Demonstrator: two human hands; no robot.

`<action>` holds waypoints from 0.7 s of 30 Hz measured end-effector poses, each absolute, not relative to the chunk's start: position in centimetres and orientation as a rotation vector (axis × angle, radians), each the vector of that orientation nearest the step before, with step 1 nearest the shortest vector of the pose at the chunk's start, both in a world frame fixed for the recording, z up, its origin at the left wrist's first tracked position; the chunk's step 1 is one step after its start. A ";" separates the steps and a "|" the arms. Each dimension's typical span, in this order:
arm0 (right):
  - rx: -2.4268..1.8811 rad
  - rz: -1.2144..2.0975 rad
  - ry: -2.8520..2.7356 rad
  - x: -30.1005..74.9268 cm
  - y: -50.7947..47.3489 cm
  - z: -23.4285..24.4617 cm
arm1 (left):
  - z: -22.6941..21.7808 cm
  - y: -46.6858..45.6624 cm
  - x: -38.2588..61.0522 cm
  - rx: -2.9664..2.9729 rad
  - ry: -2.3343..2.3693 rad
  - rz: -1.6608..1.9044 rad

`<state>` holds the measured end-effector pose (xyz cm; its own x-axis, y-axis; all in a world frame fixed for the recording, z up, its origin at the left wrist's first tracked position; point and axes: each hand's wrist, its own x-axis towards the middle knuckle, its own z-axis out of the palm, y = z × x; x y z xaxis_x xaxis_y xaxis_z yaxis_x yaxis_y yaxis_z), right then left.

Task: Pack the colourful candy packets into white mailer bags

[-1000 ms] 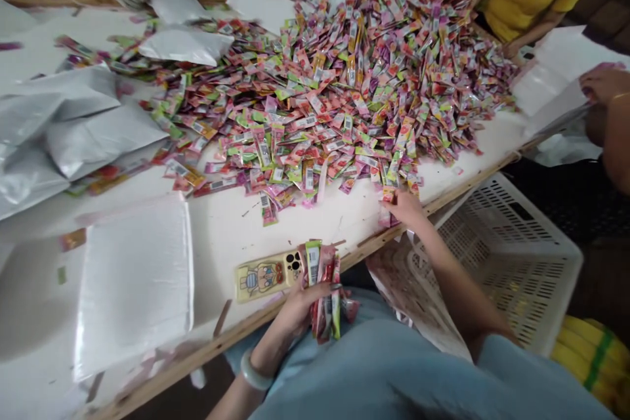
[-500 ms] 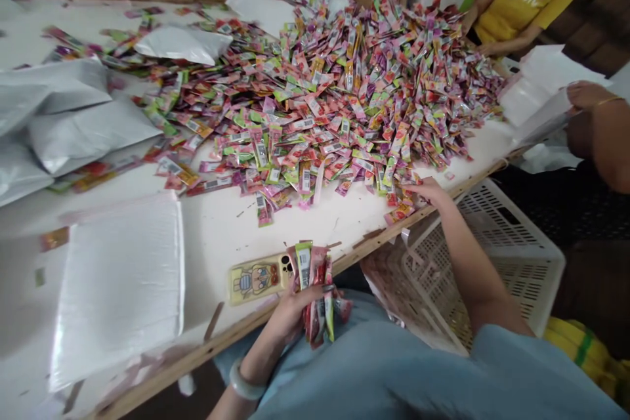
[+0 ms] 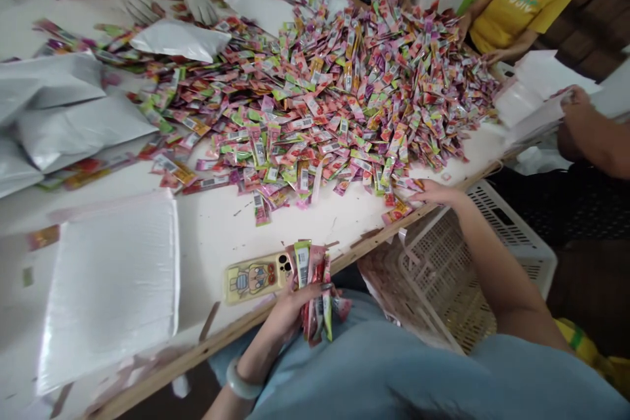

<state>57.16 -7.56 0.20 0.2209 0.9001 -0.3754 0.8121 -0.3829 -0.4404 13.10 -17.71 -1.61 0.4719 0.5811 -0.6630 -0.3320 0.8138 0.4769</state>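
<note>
My left hand [image 3: 291, 305] is closed around a bundle of slim snack packets [image 3: 315, 302], pink, red and green, held upright over the table's front edge. A barcode shows on one of them. To the right, my right hand [image 3: 438, 193] reaches out with fingers extended at the near edge of a large heap of the same packets [image 3: 339, 98]. Its fingertips touch or almost touch a pink packet [image 3: 409, 184]; the exact contact is too small to make out. Another packet [image 3: 396, 212] lies just below, by the wooden edge.
A phone in a yellow cartoon case [image 3: 256, 277] lies beside my left hand. A white padded pouch [image 3: 113, 289] is at left, with filled silvery bags [image 3: 83, 125] behind. A white plastic crate [image 3: 512, 230] stands below the edge. Co-workers' gloved hands [image 3: 199, 3] are across the table.
My right hand has shifted slightly right, away from the near packets. Across the table, a co-worker's gloved hands have come in over the packets near a silvery bag. My left hand keeps its bundle.
</note>
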 end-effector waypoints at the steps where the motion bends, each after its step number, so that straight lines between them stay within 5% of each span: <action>1: -2.345 0.957 -1.683 56.3 -7.1 -0.2 | -1.6 -17.7 13.1 0.303 0.919 0.571; 12: -2.193 0.985 -2.216 52.6 -3.0 3.7 | -1.3 -17.4 13.4 0.354 0.925 0.582; 21: -2.323 1.269 -2.292 52.8 -5.3 0.3 | -0.9 -15.9 13.5 0.254 0.974 0.648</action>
